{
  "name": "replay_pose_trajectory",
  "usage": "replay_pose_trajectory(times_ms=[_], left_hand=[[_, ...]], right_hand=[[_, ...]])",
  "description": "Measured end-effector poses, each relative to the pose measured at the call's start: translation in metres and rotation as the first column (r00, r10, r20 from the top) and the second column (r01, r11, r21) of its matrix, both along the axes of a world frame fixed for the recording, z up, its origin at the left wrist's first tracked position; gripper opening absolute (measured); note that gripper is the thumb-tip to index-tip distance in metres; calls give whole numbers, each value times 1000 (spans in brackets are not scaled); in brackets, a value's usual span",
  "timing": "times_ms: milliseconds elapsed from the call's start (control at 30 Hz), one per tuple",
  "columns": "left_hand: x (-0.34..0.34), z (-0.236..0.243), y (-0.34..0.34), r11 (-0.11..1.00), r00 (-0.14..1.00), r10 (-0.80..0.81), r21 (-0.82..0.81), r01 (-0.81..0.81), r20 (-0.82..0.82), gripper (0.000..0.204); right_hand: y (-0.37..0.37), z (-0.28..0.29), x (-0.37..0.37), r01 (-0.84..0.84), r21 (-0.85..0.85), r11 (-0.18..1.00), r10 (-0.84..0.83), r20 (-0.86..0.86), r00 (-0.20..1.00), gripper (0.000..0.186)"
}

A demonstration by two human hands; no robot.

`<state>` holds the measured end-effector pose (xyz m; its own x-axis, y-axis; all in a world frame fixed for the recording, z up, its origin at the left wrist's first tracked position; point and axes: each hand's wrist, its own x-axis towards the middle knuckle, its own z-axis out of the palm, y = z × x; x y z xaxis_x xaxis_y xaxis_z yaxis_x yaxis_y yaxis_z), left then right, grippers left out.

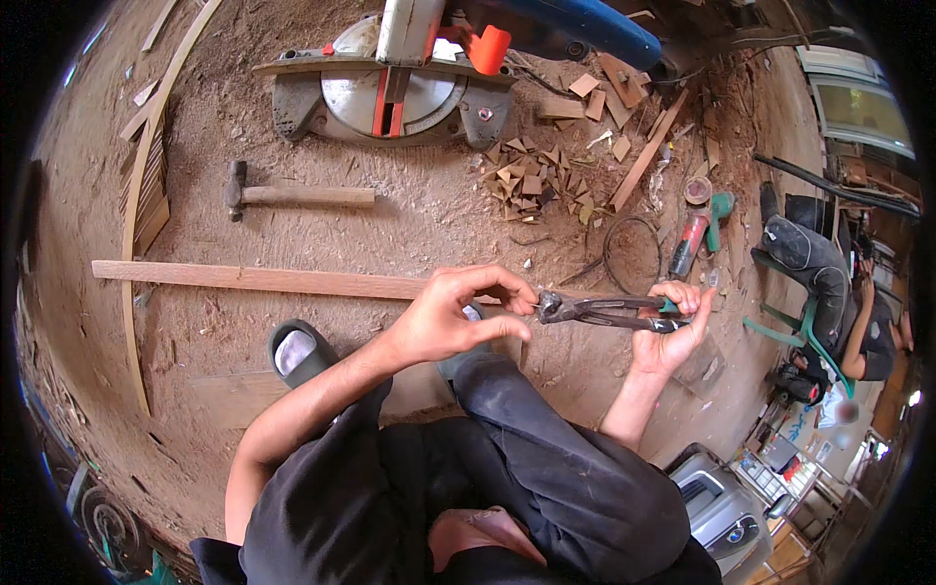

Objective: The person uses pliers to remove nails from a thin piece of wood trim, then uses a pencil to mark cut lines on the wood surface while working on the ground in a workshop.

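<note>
My right hand (673, 323) is wrapped round the handles of a pair of dark metal pincers (595, 310), held level over the floor with the jaws pointing left. Close to those jaws, my left hand (468, 314) has its fingers curled and its thumb stretched below them. A tiny thin piece shows between the left fingertips and the jaws, too small to name. Below the left hand a long narrow wooden strip (263, 280) lies across the ground, its right part hidden behind the hand. A hammer (302, 196) with a wooden handle rests beyond the strip.
A miter saw (390, 97) stands at the far side, beside a heap of small wood offcuts (531, 180). An angle grinder (690, 239) lies at the right near a loop of cable (624, 249). Another person (819, 263) sits on a green chair farther right. A long curved slat (136, 224) runs along the left.
</note>
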<state>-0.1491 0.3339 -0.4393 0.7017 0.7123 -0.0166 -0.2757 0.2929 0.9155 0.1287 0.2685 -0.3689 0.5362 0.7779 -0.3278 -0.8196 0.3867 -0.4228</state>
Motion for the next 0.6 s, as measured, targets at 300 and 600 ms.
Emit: replay_pose_trajectory(times_ms=[300,600], left_hand=[[6,-10,-14,975,989,148,-164,-149,-20,14],[5,-18,-17,984,975,167,-32,-173,-145,12]], right_hand=[[0,2,-9,-65,-106,992,66,7,998,33],[4,-1,-14,110,-226,968,-52,249,967,38]])
